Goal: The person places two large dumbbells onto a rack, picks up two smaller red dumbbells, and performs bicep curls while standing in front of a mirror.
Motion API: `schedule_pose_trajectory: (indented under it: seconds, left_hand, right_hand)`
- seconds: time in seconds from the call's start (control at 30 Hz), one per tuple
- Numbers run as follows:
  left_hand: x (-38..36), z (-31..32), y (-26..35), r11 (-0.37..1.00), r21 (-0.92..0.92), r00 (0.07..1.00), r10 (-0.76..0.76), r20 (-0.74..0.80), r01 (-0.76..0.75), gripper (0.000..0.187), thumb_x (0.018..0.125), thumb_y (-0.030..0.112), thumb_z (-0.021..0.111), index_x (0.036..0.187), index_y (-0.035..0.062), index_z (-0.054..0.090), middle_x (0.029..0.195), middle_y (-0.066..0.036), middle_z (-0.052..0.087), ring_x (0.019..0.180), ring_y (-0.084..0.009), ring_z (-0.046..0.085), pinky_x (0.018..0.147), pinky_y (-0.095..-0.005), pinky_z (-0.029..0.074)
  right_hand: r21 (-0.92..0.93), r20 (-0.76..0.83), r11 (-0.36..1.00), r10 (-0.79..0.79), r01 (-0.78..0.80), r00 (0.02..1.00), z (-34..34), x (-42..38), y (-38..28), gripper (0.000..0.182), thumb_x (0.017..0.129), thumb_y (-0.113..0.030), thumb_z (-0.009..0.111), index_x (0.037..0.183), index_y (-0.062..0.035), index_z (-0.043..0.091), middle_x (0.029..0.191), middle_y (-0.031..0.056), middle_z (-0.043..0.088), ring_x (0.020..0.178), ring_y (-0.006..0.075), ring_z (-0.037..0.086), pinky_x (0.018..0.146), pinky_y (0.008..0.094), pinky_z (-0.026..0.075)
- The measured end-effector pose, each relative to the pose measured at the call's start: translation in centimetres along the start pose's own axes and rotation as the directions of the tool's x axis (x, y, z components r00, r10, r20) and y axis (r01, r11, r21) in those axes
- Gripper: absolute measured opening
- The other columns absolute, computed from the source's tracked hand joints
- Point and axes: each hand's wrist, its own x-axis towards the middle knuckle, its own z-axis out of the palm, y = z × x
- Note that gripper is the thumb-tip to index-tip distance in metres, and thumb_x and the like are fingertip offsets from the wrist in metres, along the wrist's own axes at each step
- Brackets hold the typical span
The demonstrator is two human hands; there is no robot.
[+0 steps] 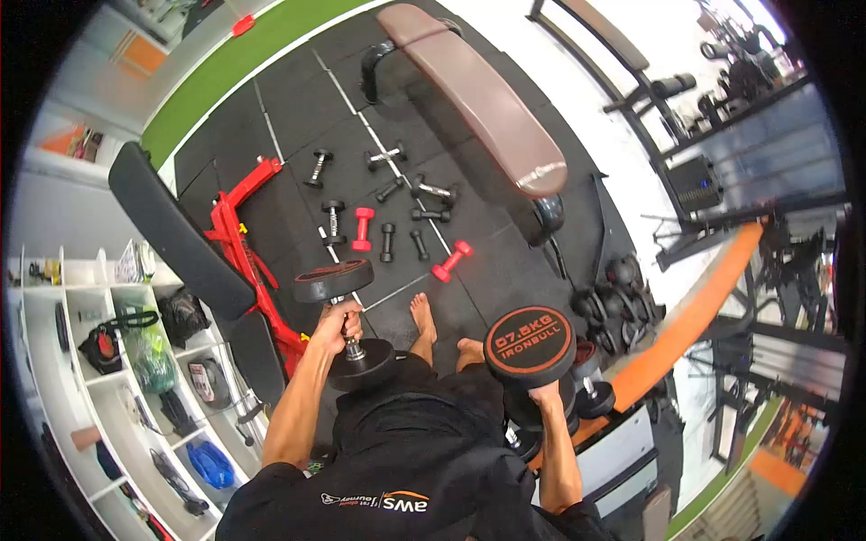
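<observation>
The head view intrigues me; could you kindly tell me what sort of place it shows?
Likely a gym: small dumbbells lie on the floor, a padded bench stands nearby, and the right hand grips a dumbbell marked 07.5KG.

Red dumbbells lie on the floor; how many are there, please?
2. One red dumbbell lies between a chrome-handled dumbbell and a black dumbbell; the other is to their right, nearer the brown bench. Another could be hidden behind the held dumbbell in the left hand.

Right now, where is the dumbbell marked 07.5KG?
In the head view, the dumbbell is right of centre, held in the right hand, just right of the bare feet.
</observation>
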Motion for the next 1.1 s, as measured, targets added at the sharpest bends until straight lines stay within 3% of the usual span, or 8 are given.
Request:
schedule_pose_trajectory:
  seconds: [0.1,0.17,0.37,0.57,0.77,0.83,0.97,1.1]
  left_hand:
    - [-0.8,-2.3,1.8,0.999,-0.047,0.998,0.007,-0.066,-0.01,0.032,0.081,0.008,0.063,0.058,0.012,0.041,0.045,-0.001,0.037,0.035,-0.0138,0.036,0.039,-0.0337,0.037]
    - [-0.9,-3.3,1.9,0.997,-0.06,0.996,0.045,-0.071,-0.049,0.031,0.082,0.008,0.062,0.059,0.0118,0.041,0.045,-0.001,0.037,0.035,-0.0135,0.036,0.039,-0.0336,0.038]
    - [-3.1,-2.6,3.7,0.981,-0.147,0.984,0.107,-0.139,-0.128,0.031,0.083,0.008,0.062,0.061,0.0116,0.04,0.045,0.0,0.035,0.036,-0.0138,0.036,0.039,-0.0337,0.037]
    - [-0.9,-1.1,2.5,0.947,-0.267,0.984,0.174,-0.029,-0.176,0.033,0.085,0.011,0.063,0.059,0.0115,0.043,0.044,-0.002,0.037,0.035,-0.0147,0.037,0.042,-0.0325,0.039]
    - [6.3,-4.3,0.3,0.95,-0.309,0.997,0.05,0.054,-0.031,0.038,0.088,0.014,0.066,0.059,0.0126,0.042,0.047,-0.002,0.039,0.041,-0.0151,0.042,0.047,-0.0311,0.038]
    - [9.1,-6.2,0.2,0.955,-0.292,0.993,0.084,0.082,-0.057,0.037,0.085,0.009,0.065,0.058,0.0136,0.041,0.047,0.0,0.038,0.039,-0.0138,0.04,0.046,-0.0312,0.038]
    - [15.3,-11.8,-0.6,0.947,-0.303,0.992,-0.073,0.107,0.103,0.038,0.089,0.012,0.064,0.058,0.0145,0.042,0.048,0.001,0.038,0.043,-0.0124,0.041,0.051,-0.0293,0.038]
    - [19.2,-16.9,-1.5,0.964,-0.192,0.975,-0.157,0.156,0.186,0.03,0.091,0.018,0.064,0.065,0.0133,0.049,0.05,0.003,0.04,0.043,-0.0107,0.041,0.051,-0.0275,0.039]
  right_hand:
    - [0.02,0.089,1.0,-0.003,0.001,0.996,-0.8,1.4,-5.0,0.046,0.085,-0.031,0.069,0.122,-0.0051,0.061,0.127,0.0166,0.061,0.119,0.0302,0.056,0.1,0.0391,0.043]
    - [0.224,0.147,0.975,-0.015,-0.019,0.989,-0.2,2.0,-4.2,0.051,0.08,-0.033,0.071,0.122,-0.0064,0.062,0.124,0.017,0.062,0.117,0.0344,0.056,0.101,0.041,0.044]
    - [0.135,0.253,0.991,-0.018,-0.017,0.967,0.6,7.4,-6.5,0.051,0.079,-0.031,0.071,0.121,-0.0053,0.062,0.123,0.0179,0.062,0.116,0.0353,0.056,0.1,0.0415,0.044]
    - [0.097,0.311,0.994,0.017,-0.05,0.95,3.4,10.9,-6.2,0.05,0.078,-0.029,0.07,0.12,-0.0042,0.061,0.121,0.0189,0.062,0.115,0.0362,0.057,0.1,0.0419,0.045]
    - [0.046,0.328,0.991,0.1,-0.122,0.939,8.8,11.9,-4.7,0.05,0.077,-0.028,0.069,0.119,-0.0031,0.061,0.12,0.0199,0.062,0.114,0.0371,0.057,0.099,0.0424,0.045]
    - [0.023,0.336,0.988,0.137,-0.154,0.932,11.8,12.8,-4.5,0.049,0.077,-0.027,0.069,0.119,-0.0027,0.061,0.119,0.0202,0.062,0.114,0.0374,0.057,0.099,0.0426,0.045]
    - [-0.02,0.355,0.972,0.224,-0.232,0.908,19.1,15.2,-4.1,0.049,0.076,-0.026,0.068,0.118,-0.002,0.061,0.118,0.0209,0.062,0.113,0.038,0.057,0.099,0.0429,0.045]
    - [-0.07,0.364,0.967,0.252,-0.243,0.897,26.8,19.7,-3.0,0.049,0.075,-0.024,0.068,0.118,-0.0013,0.061,0.117,0.0215,0.062,0.112,0.0386,0.058,0.099,0.0432,0.046]
